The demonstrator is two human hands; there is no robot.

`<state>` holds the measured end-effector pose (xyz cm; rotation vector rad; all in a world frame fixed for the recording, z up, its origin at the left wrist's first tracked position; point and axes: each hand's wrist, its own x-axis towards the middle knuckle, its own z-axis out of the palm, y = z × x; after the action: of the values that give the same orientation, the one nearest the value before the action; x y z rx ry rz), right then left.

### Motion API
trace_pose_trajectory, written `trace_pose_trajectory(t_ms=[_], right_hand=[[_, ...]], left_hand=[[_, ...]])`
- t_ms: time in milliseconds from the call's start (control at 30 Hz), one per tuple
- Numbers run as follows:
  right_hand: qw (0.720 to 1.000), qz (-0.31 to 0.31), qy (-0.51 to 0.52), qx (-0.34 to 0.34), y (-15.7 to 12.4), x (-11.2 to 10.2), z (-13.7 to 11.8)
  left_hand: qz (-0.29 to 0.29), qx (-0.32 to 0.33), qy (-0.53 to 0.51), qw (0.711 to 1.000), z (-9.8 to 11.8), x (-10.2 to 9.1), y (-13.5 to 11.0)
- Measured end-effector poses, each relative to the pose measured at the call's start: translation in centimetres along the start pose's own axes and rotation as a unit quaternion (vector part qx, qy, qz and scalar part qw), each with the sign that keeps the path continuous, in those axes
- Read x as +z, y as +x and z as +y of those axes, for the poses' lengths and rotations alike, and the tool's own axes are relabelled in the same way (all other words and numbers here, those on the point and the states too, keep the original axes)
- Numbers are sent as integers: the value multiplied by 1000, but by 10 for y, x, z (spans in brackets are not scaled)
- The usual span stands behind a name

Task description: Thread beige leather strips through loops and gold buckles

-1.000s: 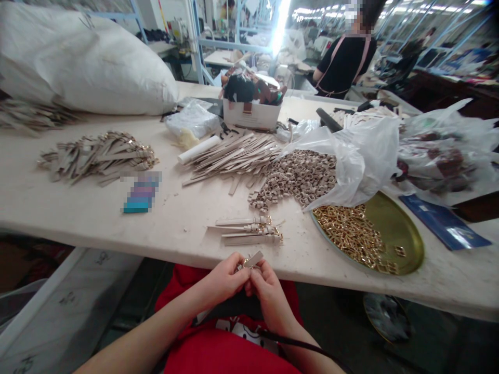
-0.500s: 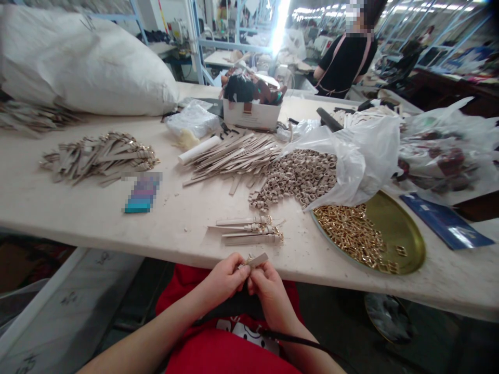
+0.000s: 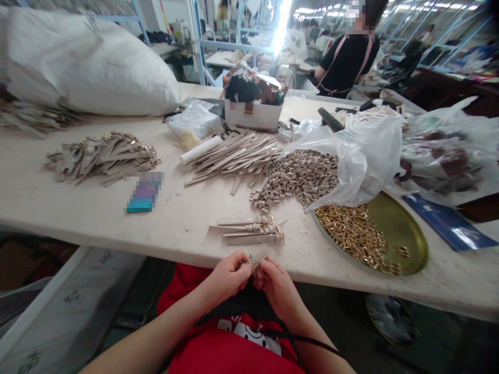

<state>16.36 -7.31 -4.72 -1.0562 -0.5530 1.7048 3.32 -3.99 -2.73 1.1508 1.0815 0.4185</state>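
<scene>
At the table's front edge, my left hand [image 3: 234,270] and my right hand [image 3: 274,280] are both closed on one short beige strap [image 3: 259,255]. A bit of gold metal, likely a buckle, shows by the left fingertips; the fingers hide most of it. Just beyond my hands lie several beige straps with gold buckles [image 3: 249,230]. Behind them is a heap of small beige loops [image 3: 300,176], and left of that a pile of long plain strips [image 3: 237,156]. Gold buckles [image 3: 351,234] fill part of a round brass-coloured tray [image 3: 405,228] on the right.
A pile of buckled straps [image 3: 101,158] and a pixelated flat item [image 3: 144,192] lie on the left. Behind are a large white sack [image 3: 89,67] and a white box [image 3: 253,114]. Clear plastic [image 3: 362,156] and a blue booklet [image 3: 448,221] are right. A person [image 3: 346,57] stands beyond the table.
The strap's free end has tilted more upright between my hands. My right hand has shifted slightly to the right along it.
</scene>
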Motion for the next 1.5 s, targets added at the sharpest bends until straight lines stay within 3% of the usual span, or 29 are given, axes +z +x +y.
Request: trace_pose_trajectory(t_ms=[233, 433, 667, 767, 933, 1100, 1300, 1500], right_hand=[[1000, -1, -11, 0, 1, -3, 0], [996, 32, -70, -36, -2, -3, 0], [997, 3, 64, 30, 0, -4, -5], [997, -9, 74, 36, -1, -5, -5], [997, 13, -79, -19, -3, -7, -4], [947, 81, -282, -130, -4, -8, -6], [977, 7, -204, -58, 6, -10, -16], [956, -43, -263, -123, 9, -15, -35]], left_hand=[[-4, 13, 13, 1000, -2, 3, 1], [-3, 27, 43, 999, 1, 2, -1], [7, 37, 69, 997, 2, 5, -3], [13, 32, 59, 998, 1, 5, -3], [22, 24, 81, 996, 2, 5, -4], [54, 72, 147, 985, 5, 6, -7], [-29, 49, 78, 995, 5, -1, 6], [-6, 75, 20, 997, 11, -2, 30]])
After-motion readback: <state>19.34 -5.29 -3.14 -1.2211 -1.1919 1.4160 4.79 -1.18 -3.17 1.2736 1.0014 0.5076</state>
